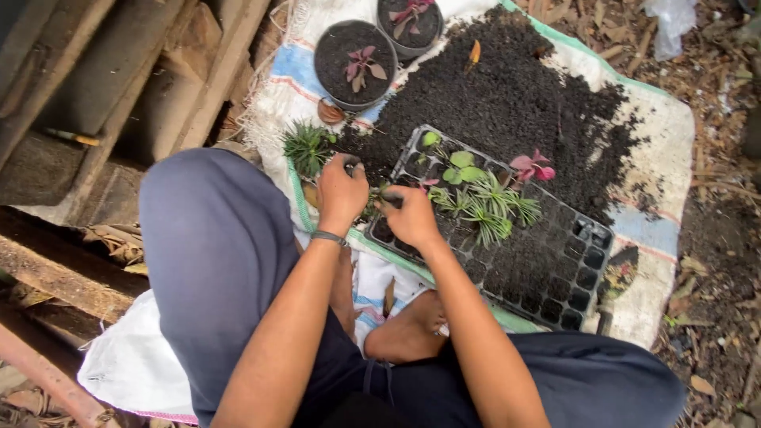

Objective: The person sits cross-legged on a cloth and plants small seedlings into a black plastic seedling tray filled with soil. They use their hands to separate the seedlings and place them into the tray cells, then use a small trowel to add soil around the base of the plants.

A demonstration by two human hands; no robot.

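The left hand (341, 192) is curled narrow, fingertips pinching a small spiky green seedling (372, 198) at the near corner of the black seedling tray (555, 277). The right hand (410, 214) is also curled close, its fingers pressing at the same cell. The tray holds soil and several green and pink plantlets. Two black pots (353, 63) behind hold soil and pink-leaved plants.

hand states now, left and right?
Left hand: closed, pinching a small green seedling.
Right hand: fingers curled at the black seedling tray; holding anything cannot be told.
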